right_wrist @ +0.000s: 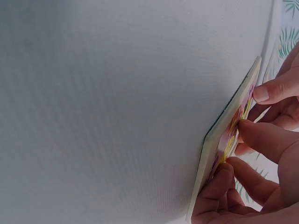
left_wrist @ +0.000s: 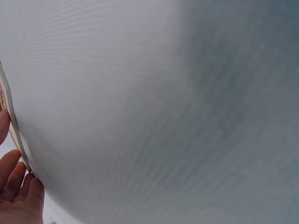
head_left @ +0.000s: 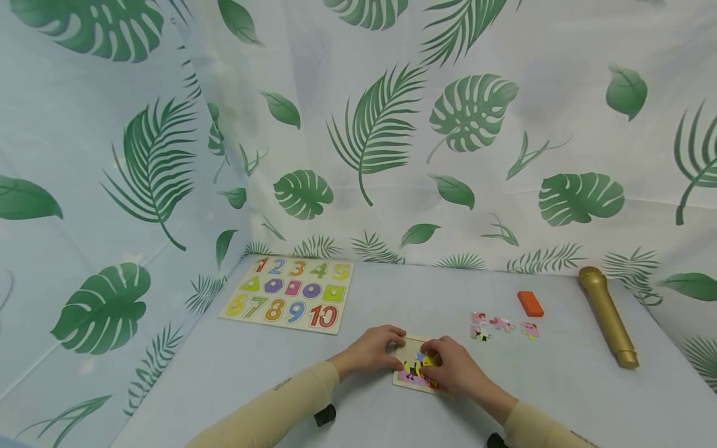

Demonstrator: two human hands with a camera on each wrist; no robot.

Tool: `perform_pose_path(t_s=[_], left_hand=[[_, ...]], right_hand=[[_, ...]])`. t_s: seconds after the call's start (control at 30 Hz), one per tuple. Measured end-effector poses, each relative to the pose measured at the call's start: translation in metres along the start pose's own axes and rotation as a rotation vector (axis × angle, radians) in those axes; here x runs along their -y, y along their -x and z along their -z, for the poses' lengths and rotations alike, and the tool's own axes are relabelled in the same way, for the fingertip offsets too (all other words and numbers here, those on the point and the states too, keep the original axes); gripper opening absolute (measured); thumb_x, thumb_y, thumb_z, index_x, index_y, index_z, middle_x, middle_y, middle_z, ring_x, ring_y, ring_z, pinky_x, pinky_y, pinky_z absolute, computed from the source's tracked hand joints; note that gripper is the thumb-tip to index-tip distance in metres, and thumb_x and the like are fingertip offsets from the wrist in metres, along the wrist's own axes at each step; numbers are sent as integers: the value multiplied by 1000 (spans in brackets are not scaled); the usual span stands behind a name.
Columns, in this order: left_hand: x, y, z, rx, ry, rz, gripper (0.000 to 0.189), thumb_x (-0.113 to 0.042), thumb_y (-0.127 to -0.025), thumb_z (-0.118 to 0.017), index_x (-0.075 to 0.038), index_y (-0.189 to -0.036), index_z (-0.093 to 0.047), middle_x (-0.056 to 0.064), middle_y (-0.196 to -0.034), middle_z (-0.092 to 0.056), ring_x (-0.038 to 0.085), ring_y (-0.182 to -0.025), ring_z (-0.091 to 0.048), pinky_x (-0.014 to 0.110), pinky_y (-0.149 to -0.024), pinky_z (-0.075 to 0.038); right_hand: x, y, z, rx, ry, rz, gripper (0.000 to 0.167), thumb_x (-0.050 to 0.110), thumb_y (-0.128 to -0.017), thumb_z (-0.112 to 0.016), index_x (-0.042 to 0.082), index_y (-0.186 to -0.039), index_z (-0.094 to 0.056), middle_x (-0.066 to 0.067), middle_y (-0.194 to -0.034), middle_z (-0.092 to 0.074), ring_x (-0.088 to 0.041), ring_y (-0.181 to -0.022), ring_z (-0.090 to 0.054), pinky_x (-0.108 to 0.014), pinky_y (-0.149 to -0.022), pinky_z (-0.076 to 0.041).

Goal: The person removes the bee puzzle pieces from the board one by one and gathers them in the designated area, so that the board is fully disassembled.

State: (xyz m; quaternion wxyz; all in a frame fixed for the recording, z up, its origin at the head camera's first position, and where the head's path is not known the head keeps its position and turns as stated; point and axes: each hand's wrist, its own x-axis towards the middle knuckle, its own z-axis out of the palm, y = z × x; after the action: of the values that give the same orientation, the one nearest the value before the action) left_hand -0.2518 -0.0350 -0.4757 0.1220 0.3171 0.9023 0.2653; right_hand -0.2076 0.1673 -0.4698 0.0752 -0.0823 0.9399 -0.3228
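A small wooden jigsaw board [head_left: 413, 345] lies on the table in front of the person, partly filled with yellow, black and pink pieces. At its left side, my left hand [head_left: 370, 350] grips the edge, thumb near the front and fingers toward the back corner. My right hand [head_left: 459, 367] is over the board's right part; its thumb and forefinger pinch at a puzzle piece [right_wrist: 230, 142] on the picture, mostly hidden by the fingers. The other right fingers rest along the board's edge. In the left wrist view only the board's rim [left_wrist: 13, 112] and fingertips show.
Several loose jigsaw pieces [head_left: 502, 324] lie right of the board, with an orange block [head_left: 530, 303] behind them. A gold microphone-shaped object [head_left: 609, 317] lies far right. Back left is a number-and-shape puzzle board [head_left: 302, 297]. Leaf-patterned cloth [head_left: 392, 218] hangs behind the table.
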Motion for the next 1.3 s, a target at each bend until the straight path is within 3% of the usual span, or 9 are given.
perform_pose_path(t_s=[0.27,1.3], left_hand=[[-1,0,0,7,9,16,45,-25,-82,-80,-7,-122,-67,-1,-138,-55,15,-130,-47,28,-109,-36],[-1,0,0,1,9,11,44,-24,-82,-80,-6,-120,-68,0,-137,-56,15,-130,-48,27,-108,-37]], right_hand=[[-1,0,-1,1,18,35,27,10,-78,-80,10,-103,-73,-2,-88,-54,-14,-76,-49,-29,-67,-46],[1,2,0,38,-34,69,25,4,-81,-77,11,-102,-65,-3,-92,-53,-17,-83,-51,-38,-77,-49]])
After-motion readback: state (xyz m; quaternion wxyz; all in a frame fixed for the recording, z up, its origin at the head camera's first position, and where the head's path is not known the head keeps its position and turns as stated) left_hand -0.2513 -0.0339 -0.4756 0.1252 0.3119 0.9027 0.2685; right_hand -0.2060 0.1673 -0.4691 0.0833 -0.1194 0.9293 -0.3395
